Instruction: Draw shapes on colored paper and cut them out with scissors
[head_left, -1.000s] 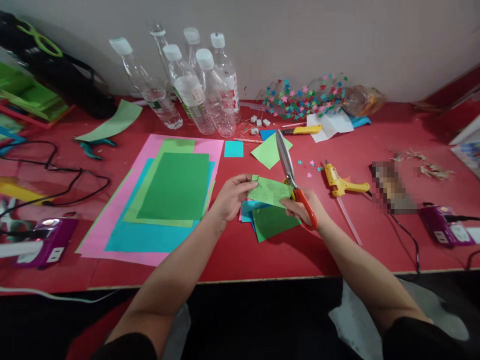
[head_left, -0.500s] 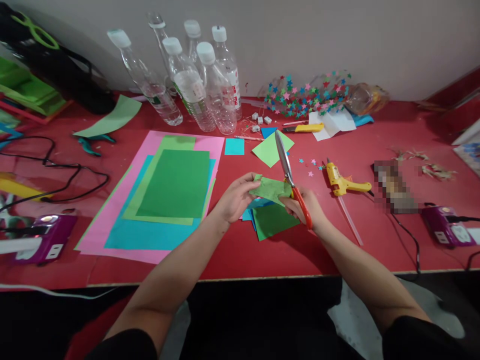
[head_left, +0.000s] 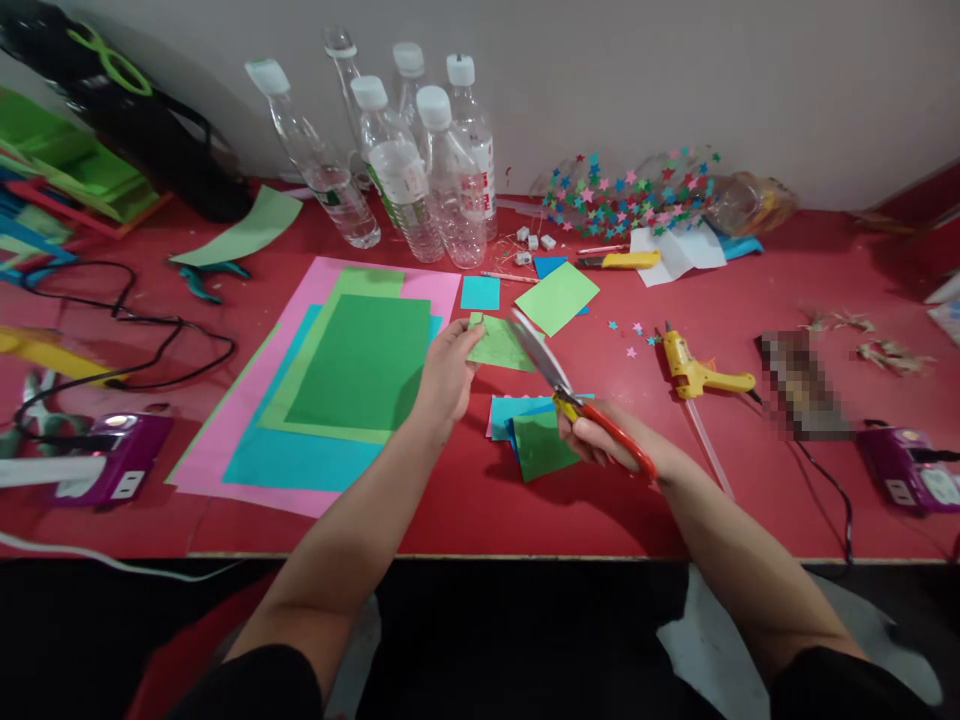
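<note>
Pinched in my left hand (head_left: 448, 372) is a light green piece of paper (head_left: 501, 342), raised over the table. My right hand (head_left: 600, 430) is closed round the red and yellow handles of a pair of scissors (head_left: 551, 368), whose blades point up and left beside the paper's right end. Under and just left of my right hand lies a small pile of blue and dark green paper pieces (head_left: 541, 445). Beyond the held paper rest a light green sheet (head_left: 559, 298) and a small blue square (head_left: 481, 292).
Large coloured sheets (head_left: 356, 360) lie stacked on the left. Several plastic bottles (head_left: 452, 190) stand at the back wall. A yellow glue gun (head_left: 697, 370) and a yellow cutter (head_left: 621, 260) lie on the right. Power adapters (head_left: 112, 455) and cables sit at the sides.
My left hand has moved left with the paper, away from my right hand. My right hand no longer touches the paper, and the scissors have swung left and lower.
</note>
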